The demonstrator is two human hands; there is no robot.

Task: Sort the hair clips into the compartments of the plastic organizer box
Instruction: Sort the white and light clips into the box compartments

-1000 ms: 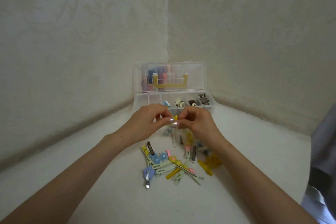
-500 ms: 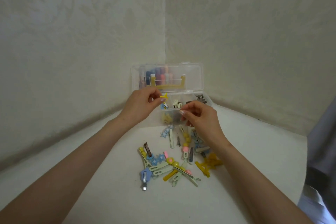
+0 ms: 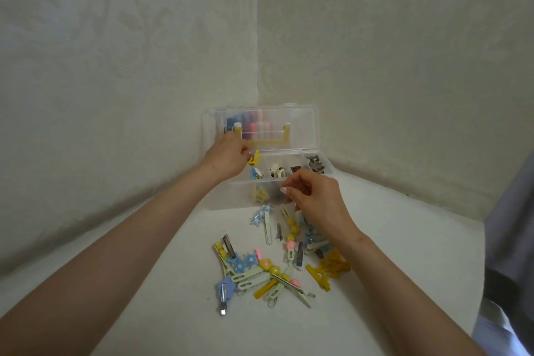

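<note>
left hand [image 3: 228, 157] pinches clip [image 3: 254, 158], right hand [image 3: 315, 199] curled.

Clear organizer box [image 3: 228, 196] open; yellow star clip [image 3: 255, 158] above it; clip pile [image 3: 251, 277] nearer.
</note>
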